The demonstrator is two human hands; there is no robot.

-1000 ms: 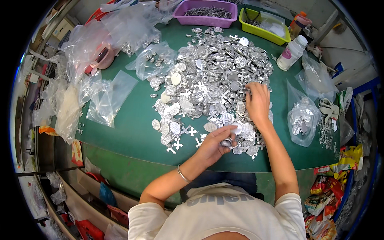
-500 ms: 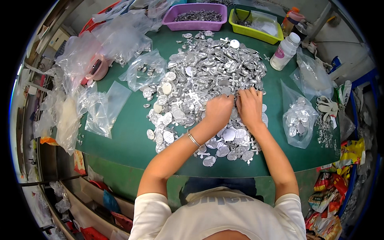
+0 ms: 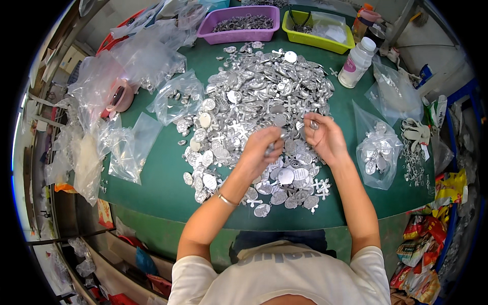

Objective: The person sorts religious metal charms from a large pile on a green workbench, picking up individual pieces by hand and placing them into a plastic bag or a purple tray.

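Silver medals (image 3: 248, 114) heaped on a green surface (image 3: 147, 190)

Left grip (image 3: 258, 151) curled around blurred metal pieces (image 3: 270, 149); to its right, apart from it, a small oval medal (image 3: 314, 125) pinched in the nearer right grip (image 3: 328, 139), long axis hard to tell, heap beneath both

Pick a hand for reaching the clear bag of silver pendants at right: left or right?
Right, I'd say. The right hand is nearer the clear bag; the left hand is farther across, over the pendant pile. Neither looks free: each seems to hold small silver pieces.
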